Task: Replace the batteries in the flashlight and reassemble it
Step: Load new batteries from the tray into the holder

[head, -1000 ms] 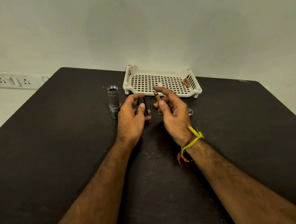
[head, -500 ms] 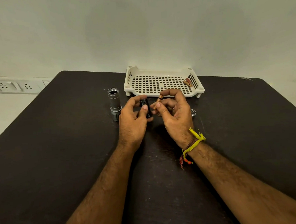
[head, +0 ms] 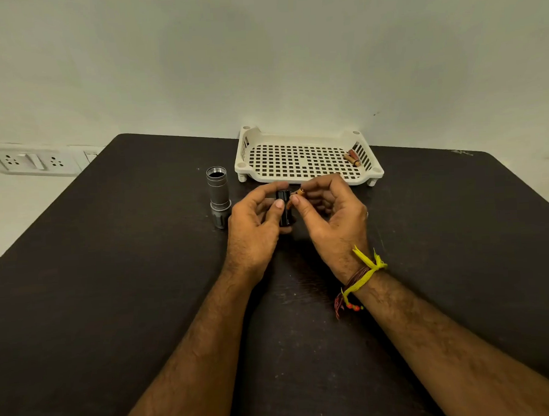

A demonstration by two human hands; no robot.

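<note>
My left hand [head: 257, 227] grips a small black battery holder [head: 284, 207] upright above the table. My right hand [head: 332, 214] pinches a thin copper-coloured battery [head: 298, 192] between thumb and forefinger, its tip touching the top of the holder. The grey flashlight body [head: 218, 195] stands on end to the left of my hands, its open end facing up. Two more batteries [head: 351, 158] lie in the right corner of the white tray [head: 300, 174]. The flashlight's end cap is hidden behind my right hand.
The dark table [head: 112, 296] meets a pale wall at its far edge. The perforated white tray sits at the back, just beyond my hands. A wall socket panel [head: 32, 160] is at the far left.
My right hand tilted the battery from upright and brought it left and down against the top of the holder. The left hand stayed in place with the holder.
</note>
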